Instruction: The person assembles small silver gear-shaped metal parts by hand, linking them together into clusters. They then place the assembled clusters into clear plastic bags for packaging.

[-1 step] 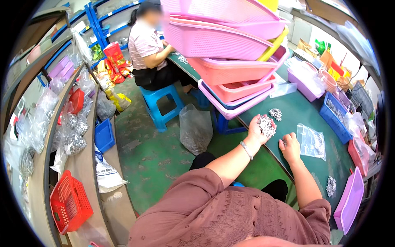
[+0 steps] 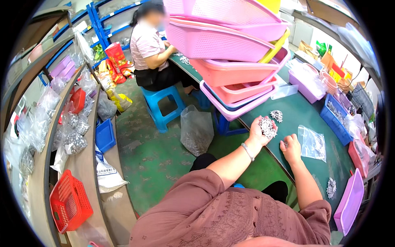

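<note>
Left hand (image 2: 255, 132) cups silvery parts (image 2: 268, 128) palm-up by bench (image 2: 302, 108)'s near edge, presumably against spilling; right hand (image 2: 292, 150) curls, contents unclear.

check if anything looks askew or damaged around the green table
The stack of baskets looks askew: its tiers sit at differing angles instead of nesting squarely. The green floor looks worn, with pale scuffed patches.

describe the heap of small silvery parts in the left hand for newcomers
Find the dark green tabletop. At its edge is the person's upturned left hand, pale bracelet at the wrist. The heap of small silvery parts sits in that palm, while two similar piles lie on the tabletop.
</note>
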Demonstrator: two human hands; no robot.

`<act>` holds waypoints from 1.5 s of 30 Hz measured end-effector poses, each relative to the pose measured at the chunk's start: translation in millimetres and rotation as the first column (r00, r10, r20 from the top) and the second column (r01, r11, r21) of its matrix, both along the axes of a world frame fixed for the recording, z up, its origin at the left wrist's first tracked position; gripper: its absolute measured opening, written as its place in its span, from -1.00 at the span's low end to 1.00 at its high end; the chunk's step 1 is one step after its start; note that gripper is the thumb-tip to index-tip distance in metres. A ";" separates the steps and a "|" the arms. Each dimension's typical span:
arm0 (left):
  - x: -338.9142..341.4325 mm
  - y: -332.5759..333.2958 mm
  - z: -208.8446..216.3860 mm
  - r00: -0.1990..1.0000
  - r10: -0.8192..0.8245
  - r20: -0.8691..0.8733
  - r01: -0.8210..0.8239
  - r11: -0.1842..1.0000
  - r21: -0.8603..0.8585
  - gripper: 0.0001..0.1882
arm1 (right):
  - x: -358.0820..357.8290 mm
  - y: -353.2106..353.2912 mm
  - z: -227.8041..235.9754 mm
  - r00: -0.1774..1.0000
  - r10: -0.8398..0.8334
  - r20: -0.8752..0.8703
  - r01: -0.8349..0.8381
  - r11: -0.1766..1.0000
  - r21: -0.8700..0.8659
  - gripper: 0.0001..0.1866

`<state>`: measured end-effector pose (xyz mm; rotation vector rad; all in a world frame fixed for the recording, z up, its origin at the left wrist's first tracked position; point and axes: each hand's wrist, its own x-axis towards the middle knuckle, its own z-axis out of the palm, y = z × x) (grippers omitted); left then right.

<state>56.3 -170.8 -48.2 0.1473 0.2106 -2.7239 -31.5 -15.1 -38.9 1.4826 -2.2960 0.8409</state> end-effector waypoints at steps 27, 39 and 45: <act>-22.5 6.8 4.1 0.994 0.068 -0.085 -0.081 0.982 -0.168 -0.74 | 24.5 -97.8 21.0 0.993 0.085 0.086 -0.075 0.990 -0.121 -0.62; -1.7 -17.3 7.1 0.999 -0.039 0.023 0.040 0.997 -0.063 -0.69 | -20.1 -99.7 45.1 0.924 0.046 0.380 0.152 0.867 -0.475 -0.61; -1.2 -16.7 5.1 0.999 -0.044 0.031 0.046 0.997 -0.061 -0.69 | -44.6 -87.5 18.0 0.712 0.282 0.643 -0.055 0.935 -0.350 -0.64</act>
